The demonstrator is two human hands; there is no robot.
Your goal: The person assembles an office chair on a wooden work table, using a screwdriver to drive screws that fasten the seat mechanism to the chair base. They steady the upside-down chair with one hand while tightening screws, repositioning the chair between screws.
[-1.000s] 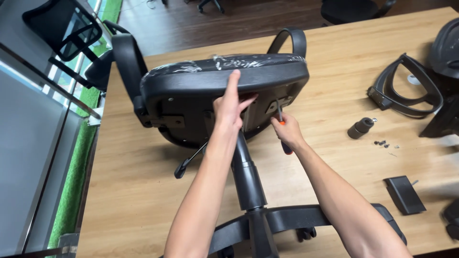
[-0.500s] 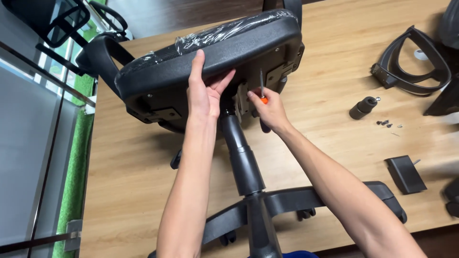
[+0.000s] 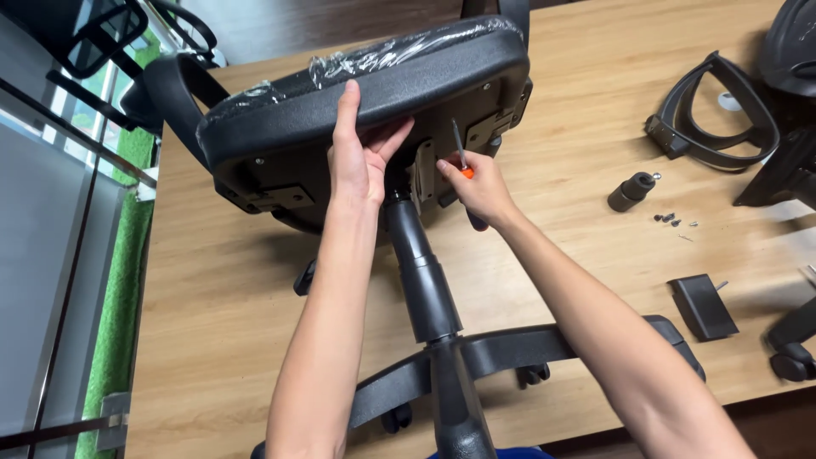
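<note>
A black office chair lies tipped on a wooden table, its plastic-wrapped seat facing away and its gas column and star base pointing toward me. My left hand grips the front edge of the seat, fingers over the rim. My right hand holds a screwdriver with an orange and black handle, its metal shaft angled up against the metal plate under the seat.
A loose black armrest lies at the right, with a small black cylinder, a few screws and a flat black block nearby. Another black chair part sits at the far right. A glass railing borders the left.
The view has shifted so the chair sits higher in frame. My left hand has slid along the seat edge. The right hand with the screwdriver stays at the under-seat plate.
</note>
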